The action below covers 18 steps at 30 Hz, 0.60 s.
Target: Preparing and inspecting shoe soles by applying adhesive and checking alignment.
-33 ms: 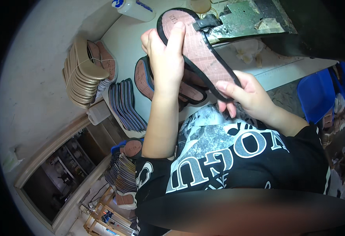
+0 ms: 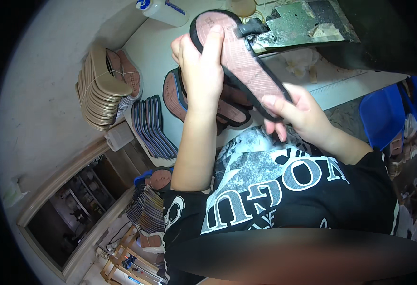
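A long pink insole (image 2: 248, 59) with a black band round its edge is held up slantwise in both hands. My left hand (image 2: 201, 59) is closed on its far, wide end, thumb lying on the pink face. Nearer to me, my right hand (image 2: 303, 111) pinches the other end, with the thumb on top and fingers beneath. The insole's right edge meets a small black block (image 2: 252, 28) on a worn green metal machine plate (image 2: 296, 21). Under my left wrist, similar dark-edged pink insoles (image 2: 232, 113) lie on the white table (image 2: 146, 57), partly hidden.
A tied bundle of beige soles (image 2: 96, 90) stands at the left by the wall, beside a row of dark blue-edged soles (image 2: 151, 126). A white bottle (image 2: 163, 12) is at the back. Blue chairs (image 2: 382, 111) stand at the right. More stacked soles (image 2: 146, 209) are at lower left.
The insole's edge and my right hand have shifted very slightly to the right. My grip looks the same.
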Tool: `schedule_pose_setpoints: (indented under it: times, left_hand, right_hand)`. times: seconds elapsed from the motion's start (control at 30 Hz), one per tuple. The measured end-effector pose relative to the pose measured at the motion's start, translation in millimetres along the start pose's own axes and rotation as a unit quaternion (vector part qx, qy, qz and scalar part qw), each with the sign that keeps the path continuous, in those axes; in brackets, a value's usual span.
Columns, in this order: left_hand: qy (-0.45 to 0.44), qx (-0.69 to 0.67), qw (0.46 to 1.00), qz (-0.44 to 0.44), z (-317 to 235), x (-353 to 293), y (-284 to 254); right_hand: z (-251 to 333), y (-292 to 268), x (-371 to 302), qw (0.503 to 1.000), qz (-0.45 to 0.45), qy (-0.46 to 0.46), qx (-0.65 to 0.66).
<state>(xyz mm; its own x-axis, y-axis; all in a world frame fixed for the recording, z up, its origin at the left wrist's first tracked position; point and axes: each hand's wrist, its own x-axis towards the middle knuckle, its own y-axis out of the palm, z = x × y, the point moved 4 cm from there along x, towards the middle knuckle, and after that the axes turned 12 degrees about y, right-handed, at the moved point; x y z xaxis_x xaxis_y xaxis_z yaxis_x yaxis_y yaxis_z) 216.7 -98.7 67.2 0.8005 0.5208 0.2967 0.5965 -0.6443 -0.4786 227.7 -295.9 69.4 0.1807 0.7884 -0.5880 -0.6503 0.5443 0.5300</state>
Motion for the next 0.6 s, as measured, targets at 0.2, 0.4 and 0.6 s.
schedule_pose_setpoints:
  times: [0.2,0.4,0.6]
  left_hand:
    - [-0.018,-0.139,0.99,0.027,-20.2,38.9,-4.4]
    - [-0.125,-0.513,0.844,-0.096,-28.3,-24.4,-36.4]
    - [-0.063,-0.463,0.881,-0.072,-27.1,-66.1,-40.2]
  right_hand:
    - [24.6,8.8,23.5,0.998,0.018,-0.059,-0.006]
    - [14.7,52.4,-0.7,0.955,0.053,-0.138,-0.257]
    - [9.3,51.0,11.8,0.897,-0.022,-0.199,-0.394]
